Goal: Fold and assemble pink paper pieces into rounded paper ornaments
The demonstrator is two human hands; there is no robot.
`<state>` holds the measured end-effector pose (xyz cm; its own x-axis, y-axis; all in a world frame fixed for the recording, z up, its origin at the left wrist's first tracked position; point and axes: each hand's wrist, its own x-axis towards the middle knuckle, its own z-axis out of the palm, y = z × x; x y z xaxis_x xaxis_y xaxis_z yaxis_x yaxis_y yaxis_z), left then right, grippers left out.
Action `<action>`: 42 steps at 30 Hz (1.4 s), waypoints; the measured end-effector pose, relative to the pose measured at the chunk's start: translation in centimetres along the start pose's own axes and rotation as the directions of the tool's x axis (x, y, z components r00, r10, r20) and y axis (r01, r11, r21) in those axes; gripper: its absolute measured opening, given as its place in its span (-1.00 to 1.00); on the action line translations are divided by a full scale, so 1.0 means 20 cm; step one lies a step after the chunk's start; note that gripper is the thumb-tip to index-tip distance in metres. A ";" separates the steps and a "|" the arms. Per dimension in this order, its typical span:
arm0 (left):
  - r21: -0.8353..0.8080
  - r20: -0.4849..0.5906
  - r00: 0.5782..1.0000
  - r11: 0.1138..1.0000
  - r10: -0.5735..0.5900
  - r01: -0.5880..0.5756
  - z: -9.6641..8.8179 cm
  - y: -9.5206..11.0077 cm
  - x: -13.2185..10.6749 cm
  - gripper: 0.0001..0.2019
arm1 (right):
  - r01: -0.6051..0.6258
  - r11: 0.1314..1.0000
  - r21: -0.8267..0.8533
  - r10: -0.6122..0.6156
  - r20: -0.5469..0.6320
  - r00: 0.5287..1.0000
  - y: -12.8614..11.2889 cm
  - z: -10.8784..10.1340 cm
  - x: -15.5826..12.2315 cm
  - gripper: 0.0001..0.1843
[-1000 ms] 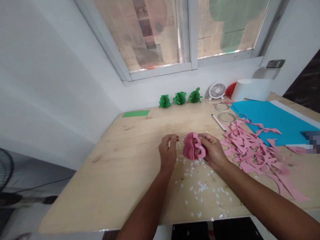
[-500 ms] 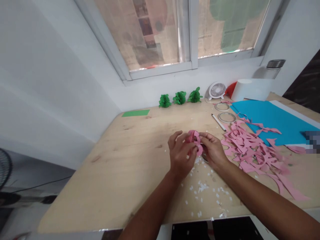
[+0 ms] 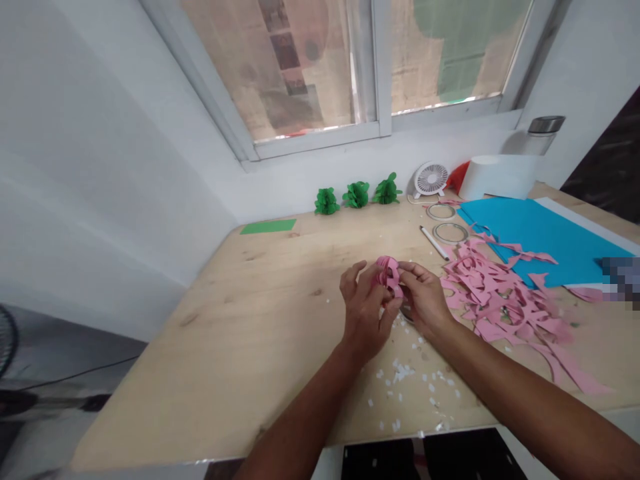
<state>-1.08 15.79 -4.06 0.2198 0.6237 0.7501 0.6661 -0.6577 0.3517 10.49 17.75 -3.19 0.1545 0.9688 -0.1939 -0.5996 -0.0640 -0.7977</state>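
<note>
From where I am standing, the pink paper piece [image 3: 394, 269] is sitting between the two hands, above the middle of the tabletop [image 3: 225, 347]. The right hand [image 3: 427, 300] is pinching its right edge between thumb and fingertips. The left hand [image 3: 367, 313] is partly closing, fingers bent and spaced, over the left side and concealing most of the layers; I cannot tell whether it is gripping or only touching. A dark-edged ring [image 3: 407, 314] is showing just below the right hand, which is covering the rest.

White bits [image 3: 400, 370] are lying scattered nearer the front edge. Pink offcuts [image 3: 500, 287] are overlapping at the right, hiding one another's outlines. A white curled sheet [image 3: 505, 177] is blocking the lower part of a bottle [image 3: 545, 127]. At the right border, a pixelated patch is obscuring an item on the blue sheets [image 3: 540, 230]. The left border is cutting off a dark fan [image 3: 7, 340].
</note>
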 end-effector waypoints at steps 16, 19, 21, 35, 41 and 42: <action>0.210 -0.089 0.996 0.978 0.003 0.016 0.05 -0.04 0.00 -0.98 | 0.060 0.997 -0.050 -0.059 0.035 0.998 0.06 -0.04 0.02 -0.71; 0.197 -0.093 0.996 0.980 -0.002 0.021 0.06 -0.03 0.00 -0.96 | 0.052 0.997 -0.056 -0.050 0.034 0.998 0.07 -0.04 0.02 -0.70; 0.189 -0.099 0.995 0.982 -0.008 0.027 0.06 -0.04 0.00 -0.97 | 0.051 0.997 -0.055 -0.050 0.027 0.998 0.08 -0.04 0.02 -0.69; 0.149 -0.050 0.995 0.984 -0.088 0.095 0.08 -0.08 -0.01 -0.98 | 0.052 0.998 -0.046 -0.050 0.052 0.997 0.10 -0.05 0.02 -0.69; 0.154 -0.048 0.998 0.987 -0.040 0.047 0.07 -0.07 -0.01 -0.96 | 0.035 0.999 -0.028 -0.034 0.027 0.999 0.09 -0.04 0.03 -0.71; 0.161 -0.056 0.998 0.986 -0.024 0.033 0.07 -0.07 -0.01 -0.95 | 0.029 0.999 -0.022 -0.028 0.018 0.999 0.09 -0.04 0.02 -0.72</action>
<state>-0.94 17.22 -5.45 0.1634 0.6150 0.7714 0.7788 -0.5603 0.2818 10.12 17.92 -5.20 0.1571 0.9744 -0.1607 -0.5774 -0.0414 -0.8154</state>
